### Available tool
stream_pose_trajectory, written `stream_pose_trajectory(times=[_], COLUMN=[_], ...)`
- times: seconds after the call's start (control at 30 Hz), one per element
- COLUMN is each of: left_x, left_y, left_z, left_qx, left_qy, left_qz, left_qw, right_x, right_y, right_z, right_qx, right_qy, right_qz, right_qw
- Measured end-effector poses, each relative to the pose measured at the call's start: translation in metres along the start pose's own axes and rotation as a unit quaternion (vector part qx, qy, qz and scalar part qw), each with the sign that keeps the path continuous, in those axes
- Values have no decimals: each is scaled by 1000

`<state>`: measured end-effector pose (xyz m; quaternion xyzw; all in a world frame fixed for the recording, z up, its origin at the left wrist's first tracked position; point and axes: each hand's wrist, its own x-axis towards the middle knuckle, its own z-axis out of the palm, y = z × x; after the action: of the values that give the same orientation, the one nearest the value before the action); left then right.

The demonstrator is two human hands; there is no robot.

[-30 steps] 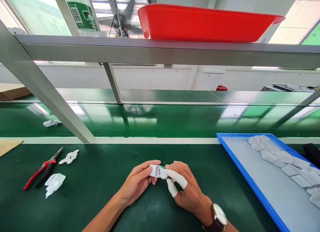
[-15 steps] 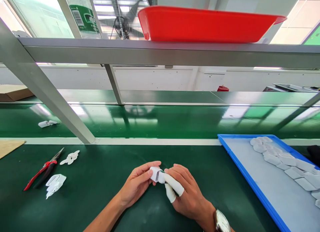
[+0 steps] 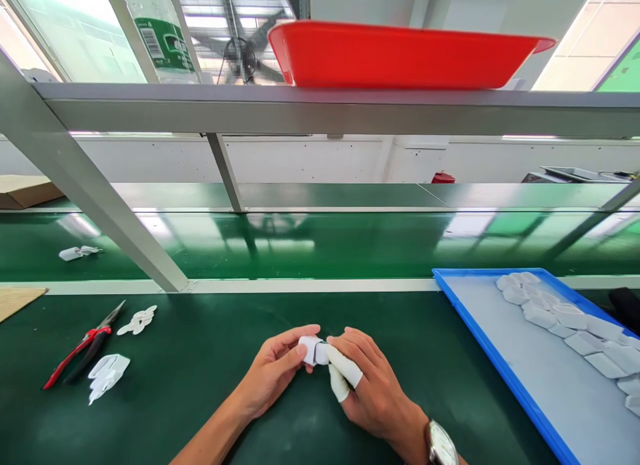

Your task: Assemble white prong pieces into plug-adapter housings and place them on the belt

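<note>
Both hands, the left hand (image 3: 273, 370) and the right hand (image 3: 367, 388), pinch one small white plastic part (image 3: 313, 350) between their fingertips, just above the green table (image 3: 200, 358), near its front edge.

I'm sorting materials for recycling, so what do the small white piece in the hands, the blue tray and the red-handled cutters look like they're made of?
The small white piece, pinched by both hands, looks like matte moulded plastic: opaque, evenly white. The blue tray seems to be glossy plastic, with a thin raised rim. The red-handled cutters look like dark metal jaws with shiny red, probably plastic-coated, grips.
</note>
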<state>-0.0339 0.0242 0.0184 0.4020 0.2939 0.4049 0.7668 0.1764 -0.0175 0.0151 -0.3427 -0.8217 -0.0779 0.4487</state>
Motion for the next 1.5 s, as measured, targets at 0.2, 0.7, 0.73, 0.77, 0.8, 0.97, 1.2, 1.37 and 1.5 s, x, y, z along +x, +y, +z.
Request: stream_pose_trajectory(times=[0.2, 0.7, 0.73, 0.77, 0.8, 0.97, 1.2, 1.37, 1.5], left_x=[0, 1, 1, 1, 1, 1, 3, 2, 2], left_y=[1, -9, -9, -9, -8, -7, -12, -11, -10], left_z=[1, 14, 14, 15, 15, 14, 13, 14, 16], left_qx=[24, -38, -45, -50, -54, -63, -55, -67, -64], left_qy=[-4, 16, 13, 8, 4, -1, 15, 15, 3], left_qz=[10, -8, -9, -11, -14, -21, -21, -24, -26], left_qw=[1000, 999, 999, 999, 998, 998, 998, 997, 998], right_x=[-2, -1, -1, -1, -1, 3, 0, -4, -4], right_y=[0, -3, -2, -1, -1, -6, -9, -4, -4], right_z=[1, 11, 12, 12, 12, 12, 15, 18, 19], right_qx=[-6, 87, 103, 117, 128, 158, 153, 129, 129], right_qy=[-2, 2, 18, 29, 37, 44, 25, 35, 41], right_qz=[-1, 35, 41, 48, 57, 88, 110, 69, 72], right_qw=[1000, 996, 994, 992, 989, 983, 982, 989, 988])
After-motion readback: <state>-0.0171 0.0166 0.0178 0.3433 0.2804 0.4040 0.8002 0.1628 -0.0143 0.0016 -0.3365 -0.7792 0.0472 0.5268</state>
